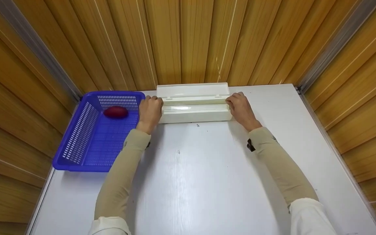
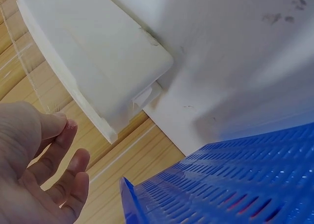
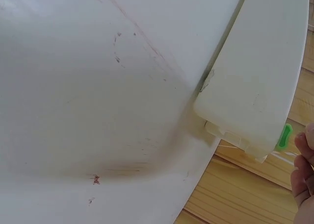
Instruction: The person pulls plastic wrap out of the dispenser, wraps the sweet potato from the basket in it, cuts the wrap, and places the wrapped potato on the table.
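Observation:
A long white plastic wrap dispenser box (image 1: 196,116) lies at the back of the table, with its lid (image 1: 193,89) raised behind it. Shiny clear plastic wrap (image 1: 183,107) shows along its opening. At the box's left end, my left hand (image 1: 150,111) pinches the film's edge between thumb and forefinger; the left wrist view shows this clear sheet (image 2: 30,74) against the wall. My right hand (image 1: 241,109) is at the other end, thumb and forefinger together on the film's edge, partly cut off in the right wrist view. Beside those fingers a small green piece (image 3: 284,136) sits on the box's rim.
A blue plastic basket (image 1: 88,168) with slotted walls stands on the left, close to my left forearm. In it lies a dark red oval object (image 1: 116,112). Wood-panelled walls (image 1: 194,39) border the white table (image 1: 188,182) at the back and both sides.

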Tool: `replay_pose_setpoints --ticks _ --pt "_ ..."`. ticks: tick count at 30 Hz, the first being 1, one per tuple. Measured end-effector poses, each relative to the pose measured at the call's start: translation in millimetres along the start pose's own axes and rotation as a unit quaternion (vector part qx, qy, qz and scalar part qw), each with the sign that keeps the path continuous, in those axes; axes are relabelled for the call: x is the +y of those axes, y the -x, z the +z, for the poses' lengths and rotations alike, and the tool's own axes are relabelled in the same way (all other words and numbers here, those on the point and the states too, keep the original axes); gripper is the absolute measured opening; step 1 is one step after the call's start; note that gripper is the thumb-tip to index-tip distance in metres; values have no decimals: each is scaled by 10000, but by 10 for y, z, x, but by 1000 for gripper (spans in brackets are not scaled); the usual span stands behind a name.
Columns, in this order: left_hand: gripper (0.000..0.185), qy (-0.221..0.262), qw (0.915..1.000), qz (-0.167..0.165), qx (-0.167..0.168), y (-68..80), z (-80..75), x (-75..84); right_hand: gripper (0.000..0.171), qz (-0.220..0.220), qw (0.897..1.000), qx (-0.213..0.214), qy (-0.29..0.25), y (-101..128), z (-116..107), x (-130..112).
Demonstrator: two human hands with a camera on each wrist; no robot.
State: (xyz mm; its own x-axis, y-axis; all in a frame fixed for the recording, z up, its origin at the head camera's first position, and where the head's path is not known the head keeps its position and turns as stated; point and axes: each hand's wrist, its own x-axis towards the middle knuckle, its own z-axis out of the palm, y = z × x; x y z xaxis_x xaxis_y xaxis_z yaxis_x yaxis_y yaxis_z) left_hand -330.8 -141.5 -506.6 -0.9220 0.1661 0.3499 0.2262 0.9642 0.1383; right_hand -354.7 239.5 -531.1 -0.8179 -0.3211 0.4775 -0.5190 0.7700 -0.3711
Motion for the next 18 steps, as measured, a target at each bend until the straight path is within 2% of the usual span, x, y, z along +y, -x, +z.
replay_pose_setpoints --ticks 6,18 --pt "14 -66 10000 -14 -67 -16 -39 -7 12 -33 10000 24 -11 -36 -26 -9" --pt "12 47 9998 104 148 0 -71 0 14 -41 9999 2 -132 -16 -66 -36"
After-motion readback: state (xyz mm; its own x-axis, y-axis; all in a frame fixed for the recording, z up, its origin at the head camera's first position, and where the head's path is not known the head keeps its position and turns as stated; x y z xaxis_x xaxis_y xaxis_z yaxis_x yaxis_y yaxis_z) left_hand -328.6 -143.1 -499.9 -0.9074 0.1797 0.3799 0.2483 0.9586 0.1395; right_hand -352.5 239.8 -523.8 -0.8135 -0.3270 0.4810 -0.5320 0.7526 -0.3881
